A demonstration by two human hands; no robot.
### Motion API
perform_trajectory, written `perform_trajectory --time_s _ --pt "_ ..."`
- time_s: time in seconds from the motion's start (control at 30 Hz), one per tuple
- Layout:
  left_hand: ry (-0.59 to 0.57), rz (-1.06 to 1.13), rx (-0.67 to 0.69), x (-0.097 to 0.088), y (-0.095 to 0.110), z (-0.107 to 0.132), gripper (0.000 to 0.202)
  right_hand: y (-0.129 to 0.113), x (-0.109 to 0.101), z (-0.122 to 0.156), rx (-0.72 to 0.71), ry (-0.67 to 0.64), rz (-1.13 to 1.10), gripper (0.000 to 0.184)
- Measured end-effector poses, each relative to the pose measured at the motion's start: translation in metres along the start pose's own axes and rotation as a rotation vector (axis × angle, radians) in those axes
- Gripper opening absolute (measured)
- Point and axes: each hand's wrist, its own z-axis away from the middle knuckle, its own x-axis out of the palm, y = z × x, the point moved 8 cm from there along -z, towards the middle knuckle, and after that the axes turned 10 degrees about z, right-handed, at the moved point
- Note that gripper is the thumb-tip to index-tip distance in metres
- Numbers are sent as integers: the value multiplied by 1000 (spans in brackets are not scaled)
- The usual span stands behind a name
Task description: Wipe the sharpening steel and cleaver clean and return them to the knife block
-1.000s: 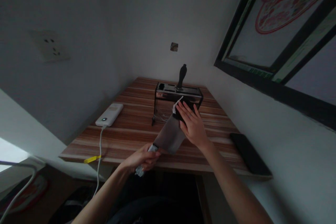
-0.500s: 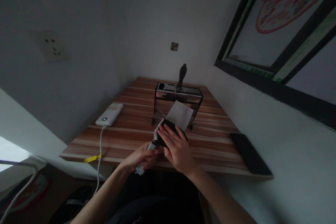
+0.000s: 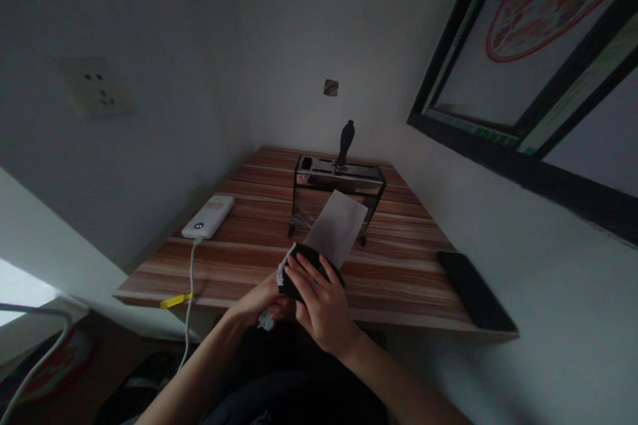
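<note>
My left hand (image 3: 264,302) is closed around the handle end of a cleaver, with crumpled clear plastic (image 3: 266,321) sticking out below the fist. The cleaver's broad pale blade (image 3: 337,222) points up and to the right, over the table's front half. My right hand (image 3: 321,305) presses a black cloth (image 3: 299,282) with a whitish edge against the lower part of the blade, fingers laid across it. The handle itself is hidden behind the cloth and my hands.
A metal knife rack (image 3: 339,172) holding a black-handled tool (image 3: 347,139) stands behind the blade on the wood-grain table (image 3: 399,279). To the left lie a white power bank (image 3: 209,216) with its cable and a yellow strip (image 3: 175,301). A black phone (image 3: 476,291) lies at the right edge.
My right hand and the black cloth have slid down and left along the blade toward the handle. More of the blade now shows, and my left fist is partly covered.
</note>
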Motion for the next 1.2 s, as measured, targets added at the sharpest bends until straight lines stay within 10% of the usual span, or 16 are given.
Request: perform_trajectory --time_s 1.2 --pt "-271 66 -75 32 11 8 31 79 -29 -23 108 98 171 57"
